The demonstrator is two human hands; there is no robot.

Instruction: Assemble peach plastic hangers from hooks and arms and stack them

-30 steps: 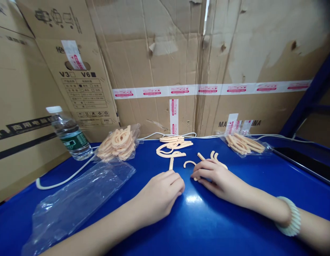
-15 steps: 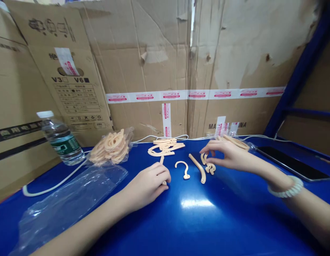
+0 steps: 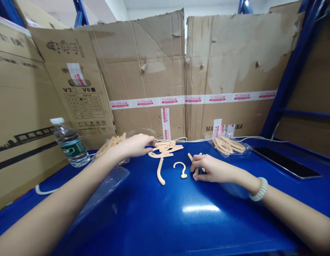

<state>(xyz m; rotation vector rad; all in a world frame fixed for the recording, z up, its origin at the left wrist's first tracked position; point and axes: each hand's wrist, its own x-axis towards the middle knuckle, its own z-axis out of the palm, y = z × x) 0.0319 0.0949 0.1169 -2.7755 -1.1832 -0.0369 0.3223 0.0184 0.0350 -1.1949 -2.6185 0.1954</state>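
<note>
A beige, flat, question-mark-shaped hook piece [image 3: 184,169] lies alone on the glossy blue table [image 3: 154,220], between the person's two hands. Left of the hook lies a slim, curved beige bar [image 3: 159,172], its upper end near a heap of loose, flat beige pieces [image 3: 167,146], which sits beyond the hook and a little to its left.

The left hand [image 3: 139,145] is beside that heap's left edge, palm down, its thumb and fingers parted. The right hand [image 3: 207,169], with a pale, beaded-looking bracelet [image 3: 260,190] at the wrist, is just right of the hook, fingers bent down over some small beige pieces [image 3: 196,173]; it covers most of them, so whether it pinches one firmly is hard to tell.

Farther left of the hook, the left forearm cuts across a clear bag of beige pieces [image 3: 108,145] and a flat, transparent plastic sleeve [image 3: 108,181], hiding parts of both. Beyond that bag stands a green-labelled, white-capped water bottle [image 3: 72,147]. Beyond the hook to the right are a second clear bag of beige pieces [image 3: 227,145] and, farther right, a black phone-like slab [image 3: 287,162]. Behind everything, tall brown cardboard sheets [image 3: 143,71] close off the back, with a thin white cable [image 3: 252,138] along their foot.
</note>
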